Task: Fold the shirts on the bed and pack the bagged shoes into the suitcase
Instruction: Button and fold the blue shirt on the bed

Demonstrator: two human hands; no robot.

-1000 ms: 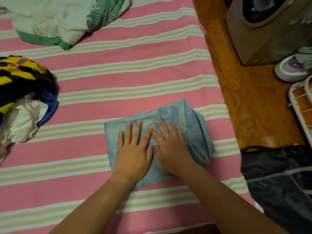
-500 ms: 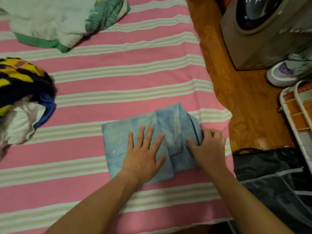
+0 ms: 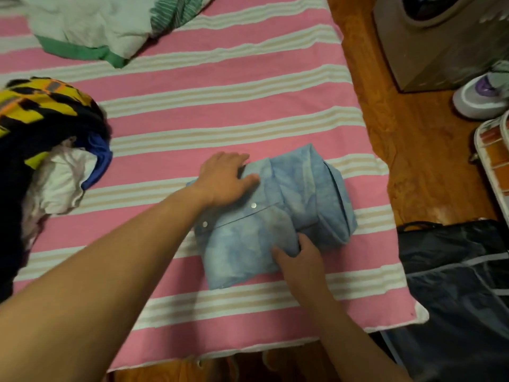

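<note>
A folded blue shirt (image 3: 278, 213) lies near the bed's (image 3: 220, 111) right edge. The left hand (image 3: 224, 180) grips its far left corner; the right hand (image 3: 301, 255) pinches a fold at its near edge. A dark suitcase (image 3: 462, 293) sits off the bed's near right corner.

A bed (image 3: 209, 111) covered by a pink sheet with white and beige stripes is seen from above. A folded light blue shirt (image 3: 289, 213) is laid near its right edge. A heap of yellow-and-black, blue and white garments (image 3: 46, 144) is piled at the left edge. A white garment with green trim (image 3: 91, 26) is spread at the far side. A wooden floor (image 3: 413, 150) is seen to the right.
</note>
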